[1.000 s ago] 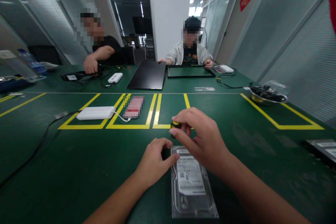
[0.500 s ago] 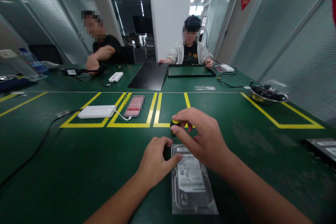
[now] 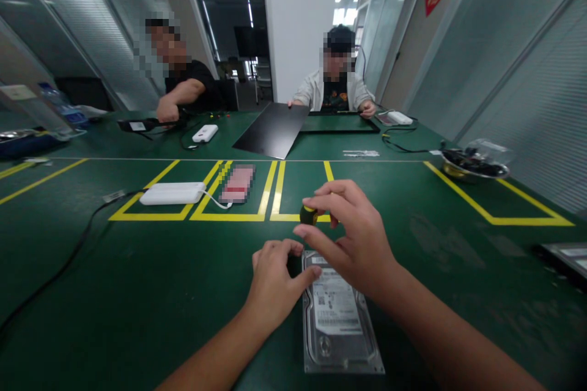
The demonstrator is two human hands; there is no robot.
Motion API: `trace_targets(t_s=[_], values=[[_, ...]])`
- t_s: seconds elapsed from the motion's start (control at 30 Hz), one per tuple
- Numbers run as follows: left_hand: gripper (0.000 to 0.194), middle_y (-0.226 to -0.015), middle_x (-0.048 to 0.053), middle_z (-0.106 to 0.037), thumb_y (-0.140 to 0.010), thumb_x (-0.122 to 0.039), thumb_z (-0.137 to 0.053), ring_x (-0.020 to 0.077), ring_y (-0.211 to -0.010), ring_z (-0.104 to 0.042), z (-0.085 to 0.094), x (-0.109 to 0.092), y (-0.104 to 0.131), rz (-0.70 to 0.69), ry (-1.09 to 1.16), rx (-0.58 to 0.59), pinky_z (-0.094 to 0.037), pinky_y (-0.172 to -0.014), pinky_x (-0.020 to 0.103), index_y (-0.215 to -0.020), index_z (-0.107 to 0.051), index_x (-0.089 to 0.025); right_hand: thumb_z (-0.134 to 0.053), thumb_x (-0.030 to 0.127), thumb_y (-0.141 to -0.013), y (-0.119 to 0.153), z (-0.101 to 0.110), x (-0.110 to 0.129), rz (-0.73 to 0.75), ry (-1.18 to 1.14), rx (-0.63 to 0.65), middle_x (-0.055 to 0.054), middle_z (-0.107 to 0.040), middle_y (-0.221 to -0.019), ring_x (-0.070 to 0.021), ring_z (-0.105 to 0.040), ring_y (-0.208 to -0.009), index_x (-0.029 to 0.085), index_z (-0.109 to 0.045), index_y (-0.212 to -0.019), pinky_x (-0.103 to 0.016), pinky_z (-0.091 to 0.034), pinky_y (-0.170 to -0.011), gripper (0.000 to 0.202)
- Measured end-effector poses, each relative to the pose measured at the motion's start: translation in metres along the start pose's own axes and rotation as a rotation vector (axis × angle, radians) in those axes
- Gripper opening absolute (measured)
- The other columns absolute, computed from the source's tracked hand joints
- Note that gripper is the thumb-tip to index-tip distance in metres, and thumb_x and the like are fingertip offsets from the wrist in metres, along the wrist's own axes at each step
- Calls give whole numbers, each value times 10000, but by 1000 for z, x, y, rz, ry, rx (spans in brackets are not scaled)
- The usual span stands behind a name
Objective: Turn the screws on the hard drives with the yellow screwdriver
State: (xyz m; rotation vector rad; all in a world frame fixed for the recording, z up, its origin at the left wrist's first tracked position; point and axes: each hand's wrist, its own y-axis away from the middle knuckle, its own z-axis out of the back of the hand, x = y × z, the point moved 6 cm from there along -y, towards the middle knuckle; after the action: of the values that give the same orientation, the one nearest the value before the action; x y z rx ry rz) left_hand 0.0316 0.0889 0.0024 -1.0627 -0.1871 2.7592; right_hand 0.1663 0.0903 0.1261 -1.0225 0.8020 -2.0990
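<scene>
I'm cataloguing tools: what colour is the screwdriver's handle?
Black and yellow on the screwdriver handle, best seen in the head view.

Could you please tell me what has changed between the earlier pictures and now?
Across the table, the black panel has swung and slid to the right, now overlapping the left end of the frame in view. The right hand has shifted its fingers slightly on the screwdriver. The left hand stays at the hard drive, which looks unmoved.
</scene>
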Motion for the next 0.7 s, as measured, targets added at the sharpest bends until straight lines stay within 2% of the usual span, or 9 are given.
trace_targets(t_s=[0.07, 0.13, 0.27, 0.37, 0.47, 0.57, 0.7], values=[[232, -953, 41, -687, -753, -343, -759, 286, -958, -584, 0, 0, 0, 2, -4, -2, -382, -829, 386, -910, -639, -222, -686, 291, -872, 1, -1, -1, -11, 10, -4, -50, -594, -954, -154, -562, -877, 176, -641, -1007, -290, -492, -741, 183], [232, -947, 34, -686, -742, -337, -769, 283, -956, -584, 1, -1, -1, 4, -2, -2, -377, -825, 381, -888, -631, -222, -632, 219, -899, 1, -2, 0, -11, 7, 4, -32, -607, -914, -137, -562, -836, 177, -631, -989, -275, -485, -723, 99], [237, -932, 28, -672, -742, -323, -766, 273, -941, -578, 1, -1, 0, 16, 1, -1, -358, -823, 380, -892, -616, -218, -564, 138, -905, 0, -1, 3, 20, -16, 11, -34, -640, -960, -135, -580, -900, 161, -617, -1045, -277, -487, -775, 151], [264, -936, 29, -668, -749, -358, -762, 276, -942, -574, 0, 0, 0, 18, 1, 1, -345, -828, 383, -916, -612, -220, -592, 159, -897, 0, -2, 2, 0, -26, 15, -57, -622, -1011, -140, -579, -931, 147, -636, -1043, -285, -494, -799, 153], [268, -963, 22, -671, -755, -370, -758, 276, -966, -569, -1, 1, 0, 15, 3, 8, -333, -839, 385, -923, -608, -224, -663, 222, -877, 1, -1, -1, -38, 4, -4, -58, -592, -980, -138, -564, -884, 149, -662, -1012, -278, -495, -754, 153], [259, -978, 20, -673, -747, -358, -759, 280, -988, -555, -1, 2, 0, 22, 0, 12, -323, -846, 385, -912, -608, -228, -631, 170, -891, 1, -1, 1, -15, 3, -9, -39, -609, -923, -124, -570, -869, 140, -658, -988, -265, -488, -766, 105], [254, -963, 27, -664, -748, -363, -754, 284, -987, -537, -1, 2, 0, 30, -10, 9, -320, -822, 373, -901, -606, -224, -582, 108, -892, -1, 0, 3, 17, -28, 7, -41, -651, -991, -123, -589, -937, 128, -635, -1050, -267, -486, -834, 168]])
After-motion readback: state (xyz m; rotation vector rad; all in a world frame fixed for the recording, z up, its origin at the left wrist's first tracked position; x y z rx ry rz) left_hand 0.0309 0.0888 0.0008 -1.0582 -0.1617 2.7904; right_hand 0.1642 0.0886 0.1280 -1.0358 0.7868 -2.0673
